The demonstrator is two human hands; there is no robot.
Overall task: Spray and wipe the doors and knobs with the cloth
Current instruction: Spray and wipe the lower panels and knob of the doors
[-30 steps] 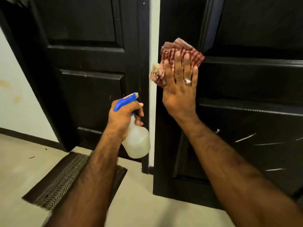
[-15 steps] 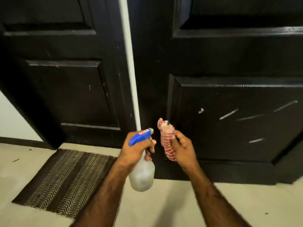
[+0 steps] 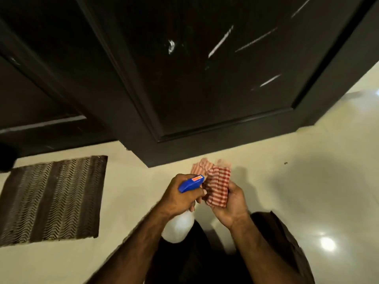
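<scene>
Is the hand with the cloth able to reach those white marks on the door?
Probably yes. Nothing stands between the right hand, gripping the cloth, and the white marks on the door; it would only need raising.

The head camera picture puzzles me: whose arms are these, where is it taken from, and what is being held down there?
There is no machine here. A person wears a wide-angle camera on the head, so you look down along their own two arms. The left hand grips a spray bottle with a blue trigger top, its nozzle pointing at the cloth. The right hand holds a bunched red-and-white striped cloth close beside that nozzle. Above them stands a dark door with pale streaks on its lower panel. On the pale floor to the left lies a brown zigzag-patterned mat. Neither the cloth nor the bottle touches the door.
</scene>
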